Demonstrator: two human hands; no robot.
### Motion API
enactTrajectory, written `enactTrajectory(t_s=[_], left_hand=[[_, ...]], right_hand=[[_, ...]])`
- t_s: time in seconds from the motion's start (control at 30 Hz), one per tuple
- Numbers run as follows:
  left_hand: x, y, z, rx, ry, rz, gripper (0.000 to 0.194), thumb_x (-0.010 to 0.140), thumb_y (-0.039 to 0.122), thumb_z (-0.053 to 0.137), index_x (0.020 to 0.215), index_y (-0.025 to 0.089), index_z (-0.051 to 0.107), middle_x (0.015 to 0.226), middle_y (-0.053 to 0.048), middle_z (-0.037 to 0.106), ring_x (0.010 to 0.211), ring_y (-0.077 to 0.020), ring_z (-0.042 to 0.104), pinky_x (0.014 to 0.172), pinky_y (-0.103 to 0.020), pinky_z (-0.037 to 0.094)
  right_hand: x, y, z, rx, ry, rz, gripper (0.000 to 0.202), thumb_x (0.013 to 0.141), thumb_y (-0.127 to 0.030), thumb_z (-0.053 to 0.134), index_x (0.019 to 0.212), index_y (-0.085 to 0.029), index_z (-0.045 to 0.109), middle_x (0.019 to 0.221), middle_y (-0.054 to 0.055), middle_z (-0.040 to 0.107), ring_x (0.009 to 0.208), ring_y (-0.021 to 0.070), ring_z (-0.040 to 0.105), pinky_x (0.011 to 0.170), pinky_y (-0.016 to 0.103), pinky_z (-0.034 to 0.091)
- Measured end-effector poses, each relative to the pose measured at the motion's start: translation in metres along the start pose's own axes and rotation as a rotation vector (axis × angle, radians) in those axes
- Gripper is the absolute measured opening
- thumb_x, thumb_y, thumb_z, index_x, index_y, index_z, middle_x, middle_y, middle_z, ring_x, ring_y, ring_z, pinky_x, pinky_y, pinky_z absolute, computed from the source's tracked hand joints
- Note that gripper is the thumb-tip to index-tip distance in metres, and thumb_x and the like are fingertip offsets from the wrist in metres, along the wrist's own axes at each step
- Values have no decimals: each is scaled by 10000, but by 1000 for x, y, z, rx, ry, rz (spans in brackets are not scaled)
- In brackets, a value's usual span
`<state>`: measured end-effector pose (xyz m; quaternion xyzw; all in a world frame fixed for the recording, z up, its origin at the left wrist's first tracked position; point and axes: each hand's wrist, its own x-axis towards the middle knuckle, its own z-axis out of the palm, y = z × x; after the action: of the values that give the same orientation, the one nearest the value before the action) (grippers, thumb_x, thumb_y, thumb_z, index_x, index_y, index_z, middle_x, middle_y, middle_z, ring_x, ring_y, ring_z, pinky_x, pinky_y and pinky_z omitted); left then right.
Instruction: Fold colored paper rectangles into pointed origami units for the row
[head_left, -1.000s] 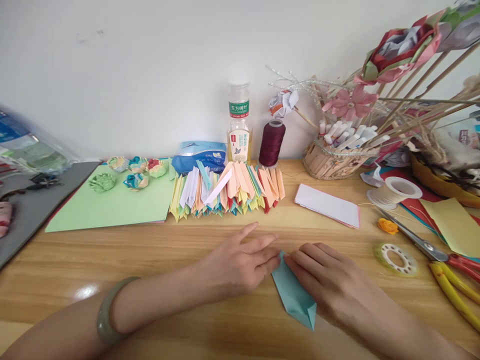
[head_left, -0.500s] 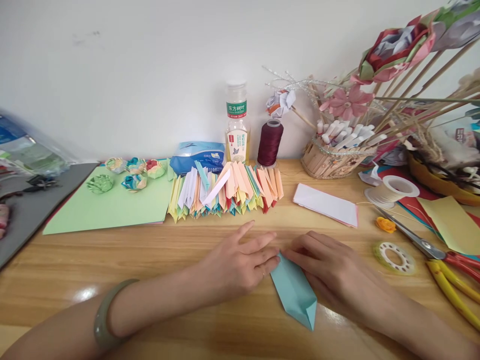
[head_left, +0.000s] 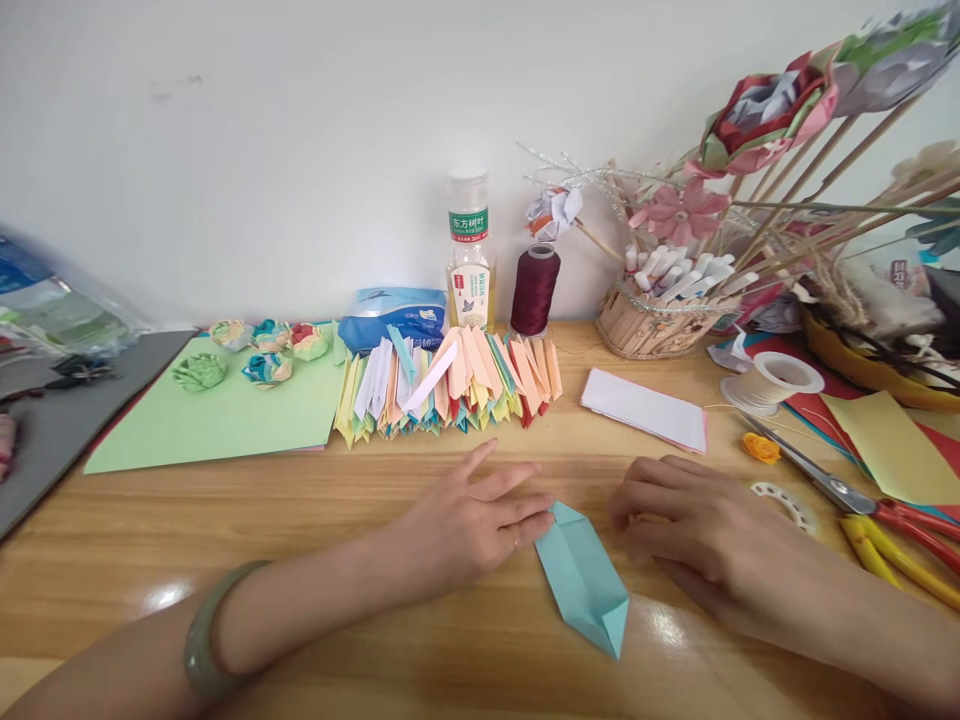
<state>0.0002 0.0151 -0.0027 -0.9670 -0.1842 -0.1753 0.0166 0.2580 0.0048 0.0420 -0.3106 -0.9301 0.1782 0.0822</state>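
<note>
A light-blue sheet of folded paper [head_left: 581, 570] lies on the wooden table, creased lengthwise, with folded corners at its upper and lower ends. The fingers of my left hand [head_left: 484, 520] are stretched out and spread, and its lower fingertips touch the paper's upper left edge. To the right of the paper, apart from it, is my right hand [head_left: 690, 525]. Its fingers are curled in together, slightly blurred at the tips, and no object shows in them.
Behind my hands stands a row of folded paper strips [head_left: 450, 385]. Crumpled paper flowers [head_left: 199, 371] sit on green sheets [head_left: 217, 430] at left. Right are white paper slips [head_left: 643, 410], a tape roll [head_left: 787, 505], scissors [head_left: 847, 490], a thread spool [head_left: 784, 378] and a pen basket [head_left: 660, 325].
My right hand has let go of the blue paper's upper corner and moved right, partly covering the tape roll. My left hand stays at the paper's edge. The view has shifted slightly.
</note>
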Motion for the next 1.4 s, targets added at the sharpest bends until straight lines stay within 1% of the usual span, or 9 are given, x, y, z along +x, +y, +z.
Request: enactTrajectory(t_s=[0.1, 0.2, 0.27, 0.33, 0.53, 0.63, 0.73, 1.0, 1.4], left_hand=[[-1, -5, 0, -111, 19, -17, 297, 951, 133, 380, 1175, 208, 560, 1273, -7, 569, 1255, -227, 402, 1067, -527, 241], [2, -6, -5, -188, 240, -70, 301, 937, 88, 361, 1120, 166, 586, 1153, -41, 645, 1137, -211, 488, 984, -445, 379], [5, -3, -10, -203, 398, -103, 262, 910, 76, 394, 1038, 136, 615, 974, -56, 698, 978, -193, 547, 866, -363, 465], [7, 3, -15, -177, 451, -100, 227, 875, 83, 426, 966, 129, 628, 850, -52, 696, 844, -178, 559, 757, -316, 489], [8, 28, -10, 57, 329, -5, 191, 870, 251, 495, 756, 147, 608, 680, -18, 616, 695, -159, 528, 609, -298, 398], [7, 28, 1, 162, 299, -94, 231, 870, 199, 537, 641, 177, 547, 651, 9, 570, 662, -136, 500, 600, -282, 369], [5, 21, 8, 194, 381, -204, 268, 855, 124, 558, 596, 180, 522, 640, 20, 560, 644, -127, 480, 594, -268, 373], [0, 5, -1, -5, 310, -201, 183, 890, 109, 503, 833, 175, 664, 755, -11, 662, 734, -140, 533, 632, -238, 453], [1, 2, -4, -380, 247, -452, 86, 809, 132, 612, 742, 163, 657, 729, -23, 618, 772, -160, 551, 661, -268, 471]], right_hand=[[1, 0, 4, 65, 43, 22, 285, 836, -16, 361, 896, -189, 581, 957, 68, 575, 840, 174, 528, 685, 313, 430], [7, 2, 14, 90, 71, 11, 278, 874, -62, 395, 1050, -202, 558, 1041, 80, 560, 916, 173, 533, 738, 312, 452], [11, 2, 20, 61, 108, -41, 226, 889, -97, 428, 1023, -198, 579, 1011, 77, 584, 907, 175, 542, 737, 316, 458], [14, 0, 24, -17, 177, -105, 174, 892, -116, 448, 942, -180, 602, 948, 72, 616, 876, 182, 555, 728, 330, 459], [16, -14, 31, -343, 384, -84, 171, 884, -110, 431, 823, -162, 583, 880, 69, 660, 808, 200, 583, 664, 338, 462], [14, -15, 34, -311, 352, -64, 173, 895, -112, 411, 822, -168, 557, 827, 57, 647, 773, 187, 583, 657, 328, 467], [12, -9, 38, -214, 327, -64, 127, 894, -105, 428, 880, -172, 535, 801, 40, 624, 744, 172, 572, 667, 326, 476], [13, 5, 46, -64, 408, 46, 253, 874, -106, 448, 1115, -173, 480, 960, 89, 622, 869, 184, 598, 709, 331, 521], [14, 8, 43, 117, 350, 52, 111, 900, -129, 474, 906, -190, 566, 877, 59, 595, 823, 169, 551, 683, 308, 483]])
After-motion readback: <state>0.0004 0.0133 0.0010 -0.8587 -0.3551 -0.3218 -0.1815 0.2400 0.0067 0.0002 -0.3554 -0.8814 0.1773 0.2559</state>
